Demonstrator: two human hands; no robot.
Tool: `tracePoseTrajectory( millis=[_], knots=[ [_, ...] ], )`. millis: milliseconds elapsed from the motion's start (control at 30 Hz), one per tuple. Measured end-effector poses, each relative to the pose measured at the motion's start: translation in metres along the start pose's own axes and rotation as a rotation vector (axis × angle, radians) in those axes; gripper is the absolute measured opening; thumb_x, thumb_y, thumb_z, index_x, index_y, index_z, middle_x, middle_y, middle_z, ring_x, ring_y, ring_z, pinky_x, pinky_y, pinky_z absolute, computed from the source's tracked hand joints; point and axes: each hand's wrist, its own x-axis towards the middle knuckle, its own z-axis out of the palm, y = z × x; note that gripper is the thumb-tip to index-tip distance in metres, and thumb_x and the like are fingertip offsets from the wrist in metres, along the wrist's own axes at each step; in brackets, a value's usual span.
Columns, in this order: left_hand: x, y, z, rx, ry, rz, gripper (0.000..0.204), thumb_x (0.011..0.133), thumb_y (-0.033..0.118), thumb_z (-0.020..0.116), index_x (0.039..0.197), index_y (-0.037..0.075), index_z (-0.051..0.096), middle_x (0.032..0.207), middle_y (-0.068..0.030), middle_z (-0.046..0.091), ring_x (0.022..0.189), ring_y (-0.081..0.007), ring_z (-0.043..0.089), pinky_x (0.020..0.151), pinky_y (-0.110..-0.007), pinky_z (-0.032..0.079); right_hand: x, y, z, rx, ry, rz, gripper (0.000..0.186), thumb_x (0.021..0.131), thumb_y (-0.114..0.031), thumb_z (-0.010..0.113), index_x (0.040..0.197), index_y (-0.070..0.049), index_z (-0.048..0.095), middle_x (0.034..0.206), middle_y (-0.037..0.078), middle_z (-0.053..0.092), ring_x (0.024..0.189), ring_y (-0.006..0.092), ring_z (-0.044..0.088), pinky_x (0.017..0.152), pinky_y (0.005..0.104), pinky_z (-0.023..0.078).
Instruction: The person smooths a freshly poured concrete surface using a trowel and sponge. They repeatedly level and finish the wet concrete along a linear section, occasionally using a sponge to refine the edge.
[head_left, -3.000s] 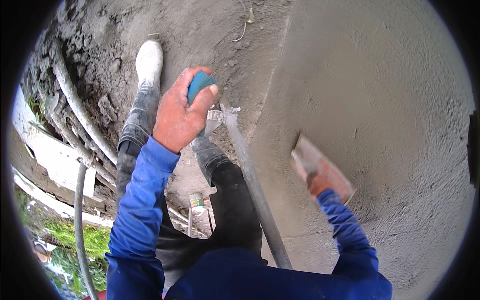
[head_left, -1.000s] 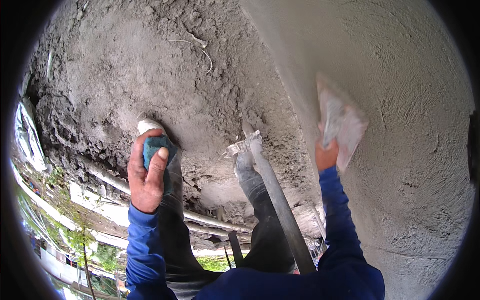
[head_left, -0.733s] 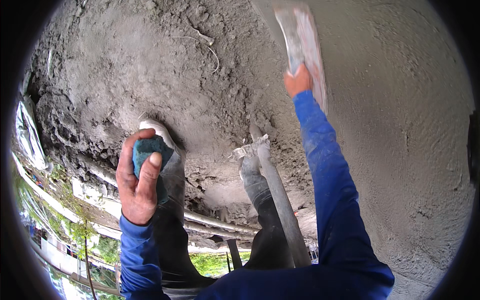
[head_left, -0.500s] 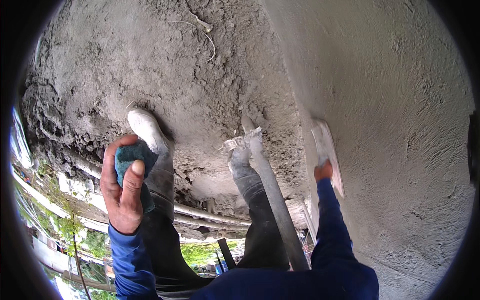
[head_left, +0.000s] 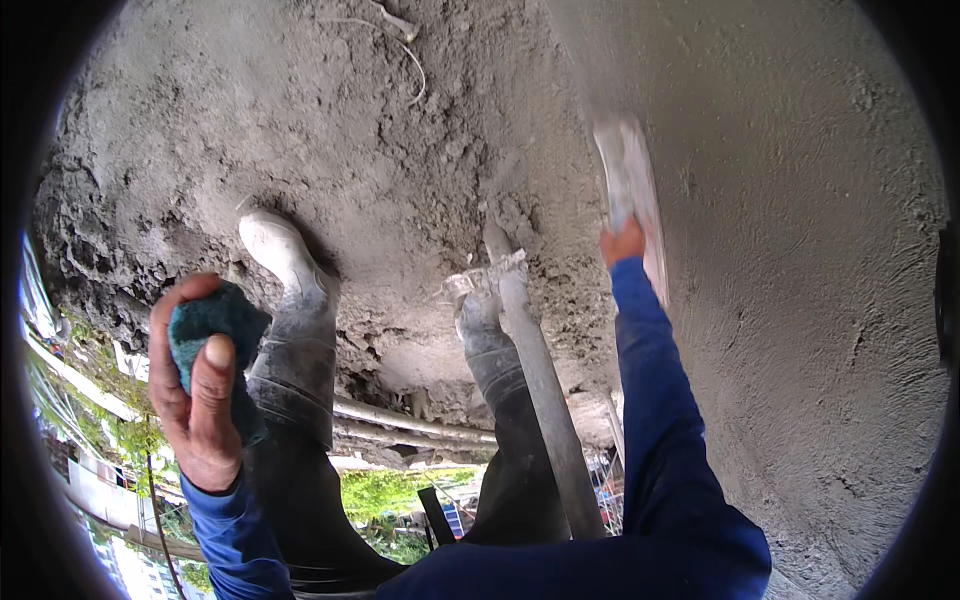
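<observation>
On the left, my left hand [head_left: 200, 390] grips a dark green sponge [head_left: 222, 325], with the thumb across its near side. The sponge is held in the air, beside my left leg. Over at the right, my right hand [head_left: 624, 243] is closed on a long, pale plastering float [head_left: 630, 165], slightly blurred. The float lies along the grey plastered wall [head_left: 780, 220], near its lower edge where it meets the ground. Its handle is mostly hidden by my fingers.
My boots [head_left: 275, 245] stand on rough, crumbly ground [head_left: 250, 130]. A grey pole [head_left: 545, 390] leans between my right leg and right arm. White pipes [head_left: 410, 425] run behind my legs. A thin pale cord [head_left: 415, 65] lies on the ground ahead.
My right hand has slid the float forward along the wall, away from me. My left hand, still with the sponge, has shifted a little to the left.
</observation>
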Motion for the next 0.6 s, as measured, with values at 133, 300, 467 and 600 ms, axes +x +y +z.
tracePoseTrajectory(
  millis=[133, 300, 467, 600],
  knots=[
    [-0.007, 0.001, -0.002, -0.021, 0.011, -0.030, 0.046, 0.093, 0.028, 0.061, 0.126, -0.003, 0.051, 0.106, -0.0106, 0.058, 0.097, -0.0172, 0.057, 0.091, -0.030, 0.044, -0.220, 0.167, -0.070, -0.398, -0.335, 0.303, 0.061, 0.065, -0.018, 0.068, 0.117, 0.008, 0.053, 0.107, 0.031, 0.062, 0.101, 0.0452, 0.060, 0.090, 0.0496, 0.049],
    [-0.012, 0.006, 0.008, 0.062, -0.025, 0.009, 0.042, 0.094, 0.024, 0.058, 0.126, -0.002, 0.052, 0.109, -0.0088, 0.057, 0.100, -0.0162, 0.054, 0.093, -0.029, 0.041, -0.151, -0.005, -0.212, 0.140, -0.204, 0.292, 0.044, 0.074, -0.003, 0.061, 0.117, 0.005, 0.060, 0.117, 0.022, 0.064, 0.114, 0.0325, 0.059, 0.100, 0.0367, 0.042],
    [-0.005, 0.007, 0.018, 0.064, -0.035, 0.054, 0.044, 0.094, 0.027, 0.058, 0.126, -0.002, 0.052, 0.111, -0.0108, 0.058, 0.102, -0.0183, 0.056, 0.093, -0.032, 0.043, 0.022, -0.140, -0.162, 0.344, -0.026, 0.035, 0.043, 0.079, -0.010, 0.068, 0.119, 0.004, 0.060, 0.120, 0.023, 0.063, 0.112, 0.0330, 0.060, 0.096, 0.0348, 0.044],
    [-0.008, 0.001, -0.005, 0.037, 0.015, 0.058, 0.056, 0.094, 0.034, 0.058, 0.134, -0.004, 0.046, 0.121, -0.0137, 0.056, 0.110, -0.0222, 0.056, 0.099, -0.035, 0.044, -0.011, -0.038, -0.071, -0.005, -0.218, 0.141, 0.065, 0.071, -0.025, 0.073, 0.123, 0.009, 0.054, 0.113, 0.032, 0.061, 0.106, 0.0426, 0.060, 0.093, 0.0431, 0.048]
  ],
)
